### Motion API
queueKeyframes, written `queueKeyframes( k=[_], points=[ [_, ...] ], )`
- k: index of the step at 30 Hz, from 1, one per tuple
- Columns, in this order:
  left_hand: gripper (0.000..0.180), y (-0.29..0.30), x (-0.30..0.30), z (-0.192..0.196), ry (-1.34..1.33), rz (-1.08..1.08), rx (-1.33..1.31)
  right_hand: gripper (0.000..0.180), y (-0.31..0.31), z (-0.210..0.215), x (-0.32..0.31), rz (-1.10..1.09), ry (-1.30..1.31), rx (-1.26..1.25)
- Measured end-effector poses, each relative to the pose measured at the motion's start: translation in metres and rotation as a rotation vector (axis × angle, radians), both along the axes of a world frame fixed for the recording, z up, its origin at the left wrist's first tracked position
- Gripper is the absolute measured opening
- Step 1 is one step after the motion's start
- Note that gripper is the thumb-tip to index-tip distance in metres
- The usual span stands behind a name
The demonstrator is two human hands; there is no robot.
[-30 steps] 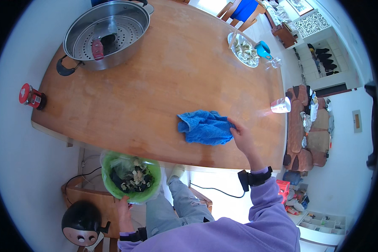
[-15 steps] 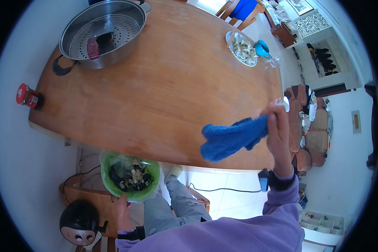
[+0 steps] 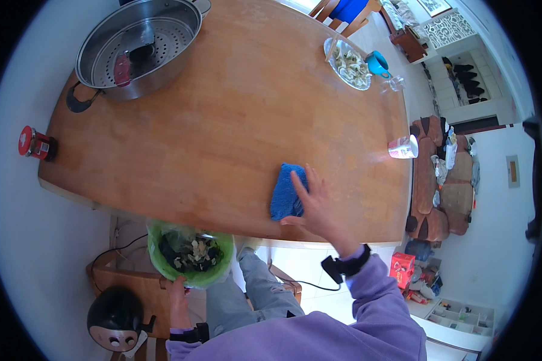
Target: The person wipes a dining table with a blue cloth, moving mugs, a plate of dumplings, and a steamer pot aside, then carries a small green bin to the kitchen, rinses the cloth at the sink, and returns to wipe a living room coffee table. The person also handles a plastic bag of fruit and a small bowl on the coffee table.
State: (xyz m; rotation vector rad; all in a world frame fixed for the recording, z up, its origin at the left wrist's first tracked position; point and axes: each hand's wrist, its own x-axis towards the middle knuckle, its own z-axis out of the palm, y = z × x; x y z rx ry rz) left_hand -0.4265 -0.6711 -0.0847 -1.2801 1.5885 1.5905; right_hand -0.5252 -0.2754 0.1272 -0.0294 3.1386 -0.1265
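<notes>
On the wooden table [image 3: 223, 138], near its front edge, lies a folded blue cloth [image 3: 284, 195]. My right hand [image 3: 316, 207] is at the right side of that cloth, fingers spread, with the thumb and fingertips over its edge. My left hand [image 3: 177, 290] is closed on the rim of a green bin [image 3: 227, 259], held below the table's front edge. A clear bag lines the bin, and dark and pale food scraps [image 3: 196, 256] fill it.
A steel steamer pot [image 3: 144, 84] with a pink-handled tool inside stands far left, near a red-lidded jar [image 3: 37, 144]. A plate of dumplings [image 3: 350, 66], a teal mug [image 3: 377, 64] and a glass [image 3: 395, 84] sit far right. A paper cup [image 3: 403, 147] stands by the right edge.
My right hand has come down and left, from holding the dangling blue cloth near the cup to resting at the cloth, now folded on the table. The left hand stays on the bin.
</notes>
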Motion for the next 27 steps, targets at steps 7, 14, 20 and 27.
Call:
queueKeyframes(
  k=[7,14,20,27],
  points=[
    [0.038,0.0,-0.005,-0.004,-0.061,-0.031,0.053,0.048,0.013,-0.097,0.086,0.005,0.038,-0.3],
    [0.044,0.008,-0.012,0.006,-0.02,-0.06,0.075,0.048,0.231,-0.119,0.206,-1.069,0.263,-0.036],
    [0.046,0.001,-0.004,0.004,-0.05,-0.01,0.056,0.028,0.193,-0.124,0.001,-0.207,0.488,0.612],
    [0.044,-0.014,0.008,-0.022,-0.069,0.078,0.061,0.042,-0.151,-0.074,-0.085,0.253,0.283,-0.49]
  ],
)
